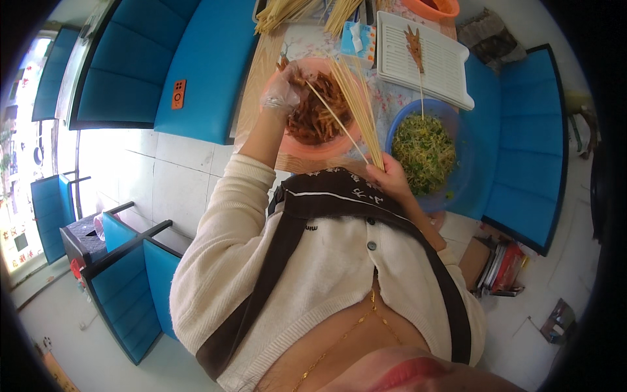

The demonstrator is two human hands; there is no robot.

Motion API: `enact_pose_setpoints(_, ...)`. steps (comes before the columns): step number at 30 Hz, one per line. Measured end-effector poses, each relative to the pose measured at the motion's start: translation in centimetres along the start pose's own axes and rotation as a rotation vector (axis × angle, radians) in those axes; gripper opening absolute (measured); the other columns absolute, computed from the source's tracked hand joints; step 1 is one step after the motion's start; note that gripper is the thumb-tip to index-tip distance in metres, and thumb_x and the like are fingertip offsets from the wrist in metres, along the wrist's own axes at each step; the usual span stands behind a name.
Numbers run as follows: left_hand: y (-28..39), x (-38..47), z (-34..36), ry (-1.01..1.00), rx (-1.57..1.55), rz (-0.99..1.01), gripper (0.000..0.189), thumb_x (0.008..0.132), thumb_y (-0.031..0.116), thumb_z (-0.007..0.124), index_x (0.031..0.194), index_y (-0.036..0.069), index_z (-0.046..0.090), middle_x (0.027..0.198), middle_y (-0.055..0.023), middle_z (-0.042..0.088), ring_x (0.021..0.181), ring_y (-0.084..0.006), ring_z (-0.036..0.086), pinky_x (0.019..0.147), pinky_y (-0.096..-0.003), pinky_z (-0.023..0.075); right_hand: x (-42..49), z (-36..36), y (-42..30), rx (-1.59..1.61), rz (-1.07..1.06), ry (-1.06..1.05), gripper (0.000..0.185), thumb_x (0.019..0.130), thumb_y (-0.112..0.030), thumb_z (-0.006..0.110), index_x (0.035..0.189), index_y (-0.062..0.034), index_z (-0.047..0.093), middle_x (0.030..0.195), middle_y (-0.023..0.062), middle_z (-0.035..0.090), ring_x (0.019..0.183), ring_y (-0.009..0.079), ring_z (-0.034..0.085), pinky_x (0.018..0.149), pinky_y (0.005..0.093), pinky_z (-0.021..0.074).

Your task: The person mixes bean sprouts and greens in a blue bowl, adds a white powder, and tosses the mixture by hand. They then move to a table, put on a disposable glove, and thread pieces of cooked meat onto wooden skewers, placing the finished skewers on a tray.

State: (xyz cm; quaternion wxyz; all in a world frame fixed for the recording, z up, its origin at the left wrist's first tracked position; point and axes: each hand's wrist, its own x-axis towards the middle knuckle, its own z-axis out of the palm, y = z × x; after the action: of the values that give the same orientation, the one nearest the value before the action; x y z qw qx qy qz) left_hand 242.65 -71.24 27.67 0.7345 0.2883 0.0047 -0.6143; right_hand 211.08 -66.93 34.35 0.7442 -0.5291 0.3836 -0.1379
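Observation:
My left hand [286, 88], in a clear plastic glove, holds a brown chicken foot [295, 76] over the left side of a pink basin [313, 156]. Chicken feet [318, 117] are heaped in this basin. Bare of any glove, my right hand [389, 177] grips a fanned bundle of bamboo skewers [360, 108] near the basin's lower right edge. A single skewer [338, 120] slants from the right hand up to the foot in the left; whether its tip is inside the meat, I cannot tell. One skewered chicken foot [415, 51] lies on a white slatted tray [455, 63].
A blue basin [392, 127] of sprouts and greens [423, 152] stands right of the pink one. Behind are a tissue box [360, 46], more skewers [289, 13] and an orange bowl [433, 11]. Blue benches [196, 73] flank the table; an orange phone [179, 94] lies on the left one.

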Motion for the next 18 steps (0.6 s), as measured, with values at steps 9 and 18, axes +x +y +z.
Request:
enact_pose_setpoints(9, -0.2, -1.4, 2.6, -0.053, 0.02, -0.013, 0.012, 0.092, 0.014, 0.037, 0.097, 0.006, 0.044, 0.075, -0.0079, 0.047, 0.068, -0.0211, 0.047, 0.065, -0.0351, 0.0448, -0.3, -0.7, -0.2, -0.09, -0.032, 0.02, 0.022, 0.081, -0.01, 0.056, 0.101, -0.0002, 0.053, 0.07, -0.0028, 0.049, 0.057, 0.0044, 0.043, 0.052, 0.0199, 0.0371)
enact_pose_setpoints(18, -1.5, -1.4, 3.2, 0.031, 0.071, 0.036, 0.016, 0.092, 0.021, 0.041, 0.094, 0.006, 0.045, 0.071, -0.0073, 0.046, 0.063, -0.0205, 0.045, 0.06, -0.0341, 0.0424, -0.7, -1.1, -0.2, -0.114, -0.005, 0.046, 0.023, 0.081, -0.01, 0.056, 0.101, -0.0003, 0.054, 0.074, -0.002, 0.051, 0.062, 0.0048, 0.045, 0.057, 0.0196, 0.0384)
